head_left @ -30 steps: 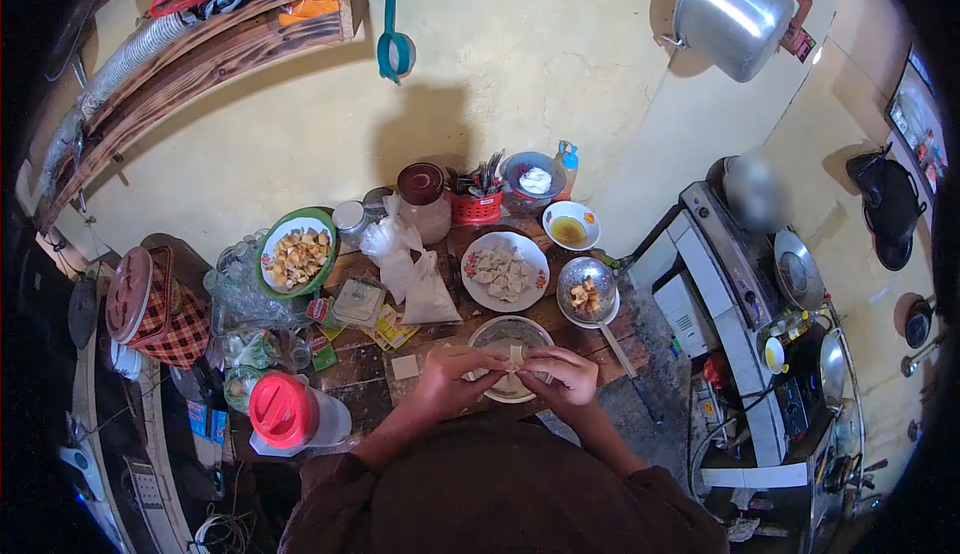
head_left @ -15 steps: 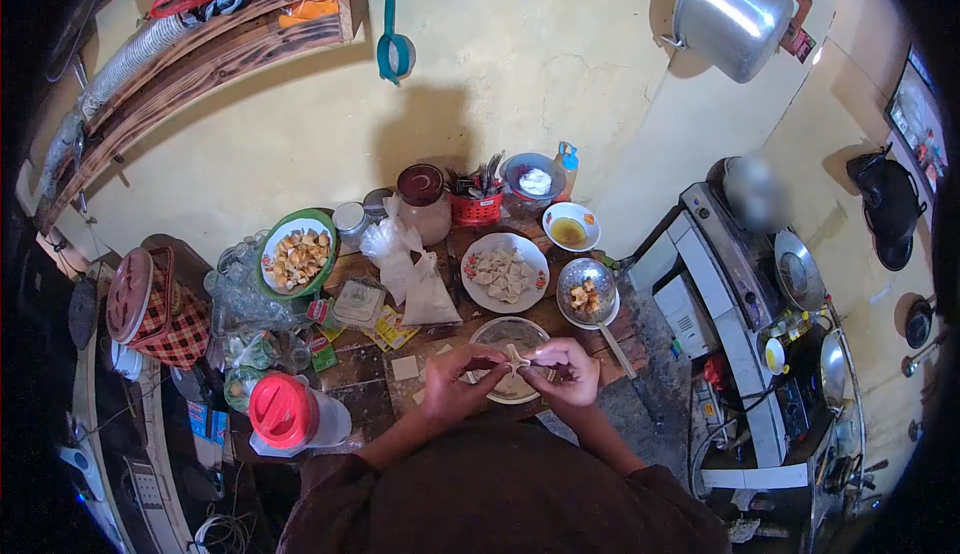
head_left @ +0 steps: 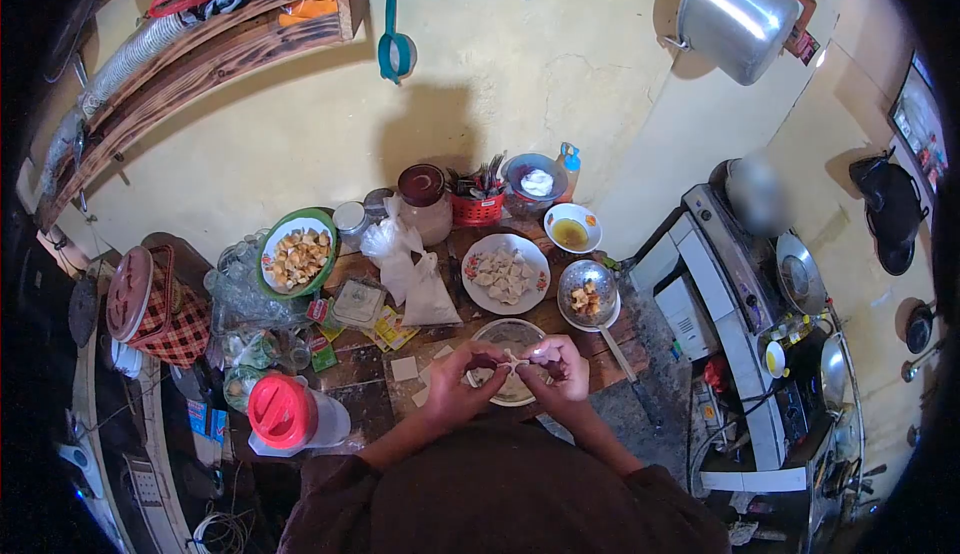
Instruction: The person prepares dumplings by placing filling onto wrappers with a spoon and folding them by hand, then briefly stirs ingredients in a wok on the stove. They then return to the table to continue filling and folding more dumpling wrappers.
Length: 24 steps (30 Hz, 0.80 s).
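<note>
A small dumpling (head_left: 514, 361) is pinched between the fingertips of the left hand (head_left: 455, 382) and the right hand (head_left: 560, 370), held just above the glass bowl (head_left: 508, 335) on the desk (head_left: 380, 394). A plate of dumplings (head_left: 504, 273) is seen beyond.

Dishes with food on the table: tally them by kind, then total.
Plates: 2, green-rimmed plate and white plate
Bowls: 3, sauce bowl, blue bowl and the glass bowl under both hands
Metal strainer ladle: 1
Total: 6
</note>
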Each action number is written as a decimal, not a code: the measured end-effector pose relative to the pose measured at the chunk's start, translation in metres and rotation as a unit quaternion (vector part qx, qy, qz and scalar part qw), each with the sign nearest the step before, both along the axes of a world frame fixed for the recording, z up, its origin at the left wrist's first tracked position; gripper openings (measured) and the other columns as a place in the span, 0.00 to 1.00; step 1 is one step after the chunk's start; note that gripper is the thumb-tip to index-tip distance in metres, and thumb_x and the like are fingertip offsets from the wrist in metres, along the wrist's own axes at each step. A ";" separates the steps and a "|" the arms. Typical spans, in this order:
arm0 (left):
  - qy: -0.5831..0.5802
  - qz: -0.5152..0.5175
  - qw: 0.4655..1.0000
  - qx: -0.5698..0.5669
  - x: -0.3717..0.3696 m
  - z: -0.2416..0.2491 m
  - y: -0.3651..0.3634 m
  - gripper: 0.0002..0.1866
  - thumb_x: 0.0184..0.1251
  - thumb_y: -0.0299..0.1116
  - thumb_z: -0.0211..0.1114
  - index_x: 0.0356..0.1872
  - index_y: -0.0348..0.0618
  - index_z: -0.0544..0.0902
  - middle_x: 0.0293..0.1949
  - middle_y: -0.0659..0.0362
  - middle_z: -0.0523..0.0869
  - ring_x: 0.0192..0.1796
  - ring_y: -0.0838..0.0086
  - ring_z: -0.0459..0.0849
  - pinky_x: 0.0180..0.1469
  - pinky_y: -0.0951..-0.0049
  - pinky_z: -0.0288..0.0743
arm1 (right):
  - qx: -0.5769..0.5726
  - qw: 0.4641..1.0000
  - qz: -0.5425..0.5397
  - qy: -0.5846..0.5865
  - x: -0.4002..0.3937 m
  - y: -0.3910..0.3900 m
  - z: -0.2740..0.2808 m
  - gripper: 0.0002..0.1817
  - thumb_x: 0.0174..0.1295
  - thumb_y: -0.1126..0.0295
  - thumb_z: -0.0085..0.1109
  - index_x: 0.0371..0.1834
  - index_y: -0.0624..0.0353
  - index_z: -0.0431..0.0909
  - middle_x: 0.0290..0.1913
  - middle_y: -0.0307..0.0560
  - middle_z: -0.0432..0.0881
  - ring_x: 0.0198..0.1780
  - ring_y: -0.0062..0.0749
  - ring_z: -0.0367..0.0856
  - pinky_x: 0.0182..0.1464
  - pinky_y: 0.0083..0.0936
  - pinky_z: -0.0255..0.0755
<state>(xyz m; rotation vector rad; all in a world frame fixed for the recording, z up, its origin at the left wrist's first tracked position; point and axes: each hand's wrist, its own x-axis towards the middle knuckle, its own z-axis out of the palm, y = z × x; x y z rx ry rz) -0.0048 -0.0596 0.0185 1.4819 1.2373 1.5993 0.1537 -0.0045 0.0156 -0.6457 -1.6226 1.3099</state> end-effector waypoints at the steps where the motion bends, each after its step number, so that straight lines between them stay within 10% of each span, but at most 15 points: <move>1: -0.001 0.004 1.000 -0.012 0.000 0.003 0.001 0.14 0.54 0.17 0.65 0.40 0.36 0.73 0.36 0.56 0.81 0.41 0.74 0.83 0.45 0.75 0.78 | 0.000 1.000 0.003 -0.004 -0.001 0.001 0.002 0.20 0.53 0.86 0.59 0.45 0.58 0.62 0.40 0.45 0.78 0.45 0.24 0.78 0.48 0.23 0.73; 24: 0.065 -0.030 0.984 -0.165 -0.017 -0.025 0.030 0.17 0.56 0.23 0.63 0.47 0.38 0.71 0.35 0.53 0.83 0.37 0.70 0.84 0.39 0.73 0.79 | -0.026 0.982 0.028 -0.183 -0.008 0.049 -0.024 0.20 0.49 0.77 0.67 0.41 0.61 0.65 0.33 0.43 0.79 0.38 0.22 0.80 0.39 0.22 0.75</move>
